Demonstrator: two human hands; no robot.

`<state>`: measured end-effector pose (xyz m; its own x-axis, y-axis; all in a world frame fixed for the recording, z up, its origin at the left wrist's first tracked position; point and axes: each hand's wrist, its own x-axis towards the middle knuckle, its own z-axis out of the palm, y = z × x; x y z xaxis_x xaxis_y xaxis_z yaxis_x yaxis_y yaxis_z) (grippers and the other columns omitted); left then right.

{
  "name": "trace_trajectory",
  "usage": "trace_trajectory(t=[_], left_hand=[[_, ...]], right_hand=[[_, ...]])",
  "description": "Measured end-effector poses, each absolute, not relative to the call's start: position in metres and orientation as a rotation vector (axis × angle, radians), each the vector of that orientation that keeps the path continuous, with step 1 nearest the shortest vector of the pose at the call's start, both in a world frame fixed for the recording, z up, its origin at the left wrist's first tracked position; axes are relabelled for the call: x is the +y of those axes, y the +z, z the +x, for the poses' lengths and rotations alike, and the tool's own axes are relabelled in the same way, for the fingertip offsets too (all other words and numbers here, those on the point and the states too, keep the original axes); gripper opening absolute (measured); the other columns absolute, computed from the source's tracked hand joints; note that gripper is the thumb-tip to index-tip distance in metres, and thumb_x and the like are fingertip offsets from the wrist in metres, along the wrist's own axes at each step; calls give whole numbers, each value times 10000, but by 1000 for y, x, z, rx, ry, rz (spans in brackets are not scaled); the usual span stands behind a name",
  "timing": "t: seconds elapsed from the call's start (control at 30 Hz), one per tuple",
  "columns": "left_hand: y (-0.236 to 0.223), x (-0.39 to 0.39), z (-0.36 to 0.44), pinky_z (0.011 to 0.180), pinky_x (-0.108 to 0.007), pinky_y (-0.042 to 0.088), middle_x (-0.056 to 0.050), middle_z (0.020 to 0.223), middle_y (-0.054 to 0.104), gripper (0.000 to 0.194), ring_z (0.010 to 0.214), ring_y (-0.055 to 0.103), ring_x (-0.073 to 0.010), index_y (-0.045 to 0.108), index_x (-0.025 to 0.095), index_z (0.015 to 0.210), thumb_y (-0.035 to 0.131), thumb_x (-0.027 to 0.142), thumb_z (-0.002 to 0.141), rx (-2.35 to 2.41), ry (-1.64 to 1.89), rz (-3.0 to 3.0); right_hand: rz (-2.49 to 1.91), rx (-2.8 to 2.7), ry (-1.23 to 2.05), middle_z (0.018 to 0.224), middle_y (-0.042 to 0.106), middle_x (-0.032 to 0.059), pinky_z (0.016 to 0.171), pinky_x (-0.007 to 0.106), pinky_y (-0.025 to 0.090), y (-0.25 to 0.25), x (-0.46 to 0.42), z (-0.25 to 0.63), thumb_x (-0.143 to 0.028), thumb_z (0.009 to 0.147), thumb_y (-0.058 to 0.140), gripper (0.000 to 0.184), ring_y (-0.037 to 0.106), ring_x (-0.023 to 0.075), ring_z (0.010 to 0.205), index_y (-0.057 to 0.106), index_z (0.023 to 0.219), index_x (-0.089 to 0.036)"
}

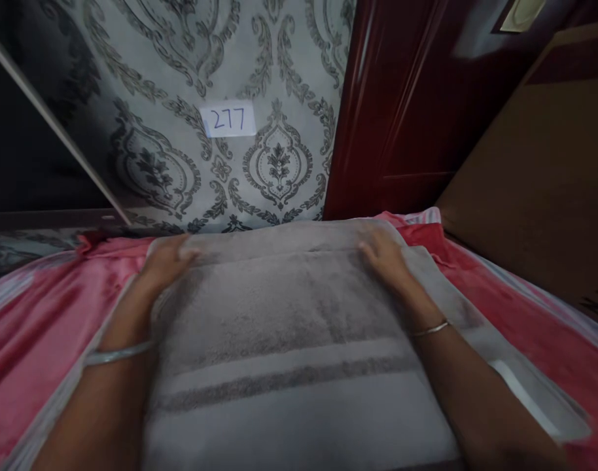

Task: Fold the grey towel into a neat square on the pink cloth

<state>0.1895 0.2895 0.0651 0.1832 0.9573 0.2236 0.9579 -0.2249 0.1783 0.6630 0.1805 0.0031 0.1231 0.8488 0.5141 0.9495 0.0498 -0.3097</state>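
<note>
A grey towel (279, 301) with lighter and darker stripes lies spread in front of me, its far edge folded over in a band. My left hand (167, 263) rests on the far left corner of the towel, thumb apart from the fingers. At the far right corner, my right hand (383, 254) lies on the fold with its fingers spread and a little blurred. Both hands touch the cloth from above. A bangle is on each wrist.
Red and pink cloth (58, 327) covers the surface beneath the towel. Patterned wallpaper (279, 160) rises behind, with a paper label (229, 119) reading 277. A dark red wooden panel (392, 118) and a cardboard box (539, 170) stand on the right.
</note>
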Motion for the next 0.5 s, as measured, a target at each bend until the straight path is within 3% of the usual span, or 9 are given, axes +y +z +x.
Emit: trace_trajectory(t=[0.1,0.2,0.37,0.5], left_hand=[[36,255,270,1242,-428,222,-69,1617,389,662,1510,305,-246,441,225,1514,350,577,961,-1269,-387,-2928],[-3,225,319,1261,-519,110,-51,1653,310,666,1550,195,-272,370,298,1557,339,613,971,-966,-256,-3099],[-10,226,301,1250,-533,124,-43,1667,266,647,1554,173,-285,344,325,1566,328,608,985,-1094,-138,-3074],[7,234,229,1221,-549,184,-79,1639,332,586,1529,248,-308,422,256,1526,406,493,990,-1512,-162,-2894]], right_hand=[[-1567,-2277,23,1622,312,105,1204,514,243,-11,181,591,-560,1016,356,663,232,290,1507,344,1578,-208],[-1534,-2478,121,1654,230,61,1220,549,185,-26,177,554,-601,1018,334,686,160,280,1531,261,1611,-263],[-1860,-2340,81,1642,267,62,1199,586,217,-27,178,593,-540,1023,323,605,221,295,1515,351,1575,-293],[-2217,-1986,51,1598,367,84,1169,639,227,-20,157,672,-467,995,385,554,284,309,1489,438,1518,-292]])
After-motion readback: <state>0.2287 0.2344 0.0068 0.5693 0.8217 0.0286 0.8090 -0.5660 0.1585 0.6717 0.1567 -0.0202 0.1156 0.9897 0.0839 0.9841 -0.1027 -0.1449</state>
